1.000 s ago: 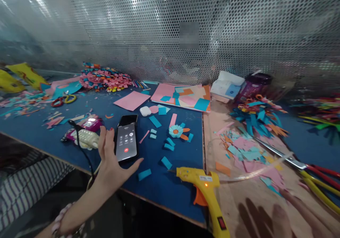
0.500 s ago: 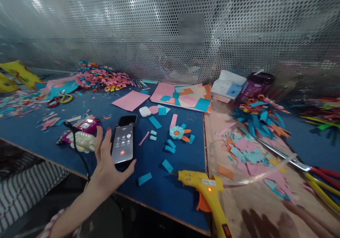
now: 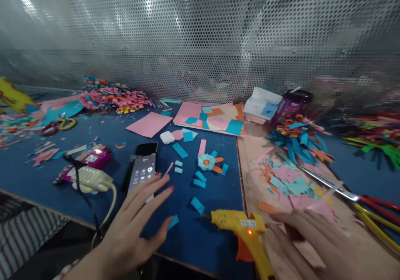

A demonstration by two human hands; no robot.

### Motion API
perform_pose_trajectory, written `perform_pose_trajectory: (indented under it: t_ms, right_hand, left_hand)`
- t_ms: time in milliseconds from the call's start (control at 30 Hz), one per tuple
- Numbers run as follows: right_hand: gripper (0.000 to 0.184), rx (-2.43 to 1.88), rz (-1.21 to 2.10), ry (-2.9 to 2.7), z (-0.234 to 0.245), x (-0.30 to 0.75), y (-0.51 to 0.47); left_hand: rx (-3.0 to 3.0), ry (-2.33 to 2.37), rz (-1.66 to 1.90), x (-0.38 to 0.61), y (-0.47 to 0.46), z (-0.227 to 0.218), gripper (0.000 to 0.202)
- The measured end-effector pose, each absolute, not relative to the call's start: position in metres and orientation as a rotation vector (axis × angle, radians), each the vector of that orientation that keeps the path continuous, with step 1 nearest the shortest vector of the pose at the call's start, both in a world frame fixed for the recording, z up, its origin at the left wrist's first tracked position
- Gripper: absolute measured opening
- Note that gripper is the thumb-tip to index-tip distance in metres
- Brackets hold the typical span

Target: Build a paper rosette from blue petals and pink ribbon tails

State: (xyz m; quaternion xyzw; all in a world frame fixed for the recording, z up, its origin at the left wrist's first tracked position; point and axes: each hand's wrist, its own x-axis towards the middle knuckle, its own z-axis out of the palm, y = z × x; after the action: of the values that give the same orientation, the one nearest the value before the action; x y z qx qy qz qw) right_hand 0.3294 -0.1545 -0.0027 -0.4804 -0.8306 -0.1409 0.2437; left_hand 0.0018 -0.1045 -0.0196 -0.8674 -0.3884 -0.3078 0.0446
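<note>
- left hand (image 3: pixel 136 226): palm down, fingers (image 3: pixel 156 201) spread, the thumb held well away from the others, nothing pinched between them; they lie over the lower part of the lit phone (image 3: pixel 143 167), though whether they touch it I cannot tell;
- right hand (image 3: pixel 315 242): blurred, back of the hand upward, its fingers just beside the rear of the yellow glue gun (image 3: pixel 242 223); whether they grip it or only lie next to it I cannot tell;
- the glue gun is at the near edge of the blue counter (image 3: pixel 184 246), between the two hands, nozzle pointing left, orange trigger (image 3: pixel 244 248) below, a small orange light glowing on its side;
- the phone is screen up, to the left of the gun;
- one blue paper piece (image 3: pixel 173 221) shows just beside the left thumb; another blue strip (image 3: pixel 197 205) lies near the nozzle;
- beyond these, a paper flower (image 3: pixel 206 162), pale blue petals around an orange centre, with orange pieces at its right;
- farther left, a pale adapter (image 3: pixel 92 179) with a cable, near a purple packet (image 3: pixel 99 158);
- farther right, paper scraps (image 3: pixel 289 173) and scissors (image 3: pixel 346 194) with red and yellow handles;
- toward the back, a white case (image 3: pixel 167 137), a pink sheet (image 3: pixel 150 124) and a stack of coloured paper (image 3: pixel 190 111); behind them, a perforated metal panel (image 3: pixel 200 38)
</note>
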Motion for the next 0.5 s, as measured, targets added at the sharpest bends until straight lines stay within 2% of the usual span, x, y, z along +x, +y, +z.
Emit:
perform_pose_trajectory:
  t_ms: [133,267,500]
  right_hand:
    - [0.028,-1.239,-0.129,-2.523,0.005,0.333,-0.078]
    - [0.037,-1.141,-0.001,-2.776,-0.005,0.331,-0.011]
    - [0.02,-0.982,-0.012,-2.879,-0.014,0.337,0.021]
  left_hand:
    - [-2.74,-1.016,-0.996,0.017,-0.088,-0.002,0.038]
    - [-2.72,-1.162,-1.089,0.041,-0.062,0.015,0.023]
    - [-2.906,-1.282,-0.807,0.066,-0.041,0.009,0.026]
